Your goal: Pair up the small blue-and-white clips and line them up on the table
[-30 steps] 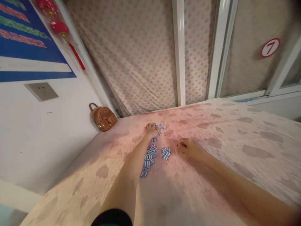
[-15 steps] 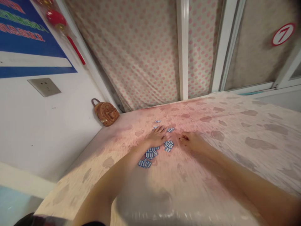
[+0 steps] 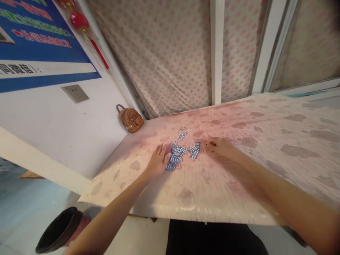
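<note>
Small flat white pieces with blue edges [image 3: 176,153] lie in a loose heap on the cloth-covered table [image 3: 207,191]. My left hand [image 3: 157,162] rests flat at the heap's left side, fingers stretched out and its edge by the nearest pieces. To the right lies a smaller cluster of blue-edged pieces [image 3: 194,151]. Just beyond that cluster, my right hand [image 3: 221,148] is closed on the cloth with its fingers curled in; whatever they hold, if anything, is hidden. Farther back are a few scattered pieces [image 3: 182,135].
A small brown backpack-shaped bag [image 3: 131,119] stands at the table's far left corner against the wall. Behind the table hangs a dotted curtain [image 3: 170,63]. On the floor at lower left is a dark-rimmed bin [image 3: 60,230].
My left hand has moved from on top of the pieces to their left side. The pieces near it now lie closer together. My right hand stays closed. The view has tilted down and left.
</note>
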Available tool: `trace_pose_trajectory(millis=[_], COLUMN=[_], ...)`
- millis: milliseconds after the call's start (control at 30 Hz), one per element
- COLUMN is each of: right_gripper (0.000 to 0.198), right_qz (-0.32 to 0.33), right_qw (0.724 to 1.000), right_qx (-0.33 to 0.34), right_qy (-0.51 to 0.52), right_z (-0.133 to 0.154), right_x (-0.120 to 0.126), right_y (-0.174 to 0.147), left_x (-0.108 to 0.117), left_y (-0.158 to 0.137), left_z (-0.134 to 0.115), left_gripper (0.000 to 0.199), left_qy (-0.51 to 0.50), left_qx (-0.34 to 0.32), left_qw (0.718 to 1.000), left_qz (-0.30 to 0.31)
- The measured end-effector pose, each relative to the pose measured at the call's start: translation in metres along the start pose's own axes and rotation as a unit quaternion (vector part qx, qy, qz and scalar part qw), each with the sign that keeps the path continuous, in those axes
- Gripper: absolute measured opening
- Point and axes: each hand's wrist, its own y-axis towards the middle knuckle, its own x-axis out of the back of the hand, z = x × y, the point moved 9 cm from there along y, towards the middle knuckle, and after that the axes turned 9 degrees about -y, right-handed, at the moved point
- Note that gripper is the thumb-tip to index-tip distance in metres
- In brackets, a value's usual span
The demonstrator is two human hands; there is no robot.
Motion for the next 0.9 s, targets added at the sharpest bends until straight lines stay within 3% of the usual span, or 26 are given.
trace_pose_trajectory(millis=[100,200,433,567,667,733,900], right_gripper=[0.022,0.021,0.019,0.019,0.017,0.015,0.016], right_qz=[-0.006,-0.006,0.013,0.018,0.019,0.019,0.015], right_qw=[1.000,1.000,1.000,0.999,0.999,1.000,1.000], right_qx=[-0.001,-0.002,0.005,0.004,0.005,-0.002,-0.007], right_qy=[0.002,0.002,0.019,0.039,0.029,0.018,-0.002], right_z=[0.000,0.000,0.002,0.003,0.005,0.004,0.004], right_x=[0.000,0.001,0.003,0.004,0.005,0.004,0.003], right_y=[0.001,0.001,-0.003,-0.004,-0.003,-0.003,-0.002], left_x=[-0.017,-0.030,-0.049,-0.054,-0.046,-0.037,-0.021], left_y=[-0.031,-0.039,0.015,0.015,-0.002,-0.010,0.003], left_z=[-0.023,-0.047,-0.106,-0.137,-0.132,-0.113,-0.044], left_gripper=[0.071,0.074,0.076,0.074,0.072,0.070,0.072], left_qy=[-0.015,-0.016,-0.044,-0.044,-0.037,-0.024,0.012], left_qx=[-0.047,-0.065,-0.138,-0.213,-0.230,-0.210,-0.060], left_qw=[0.998,0.994,0.980,0.963,0.962,0.970,0.994], left_qz=[0.040,0.083,0.137,0.156,0.139,0.122,0.086])
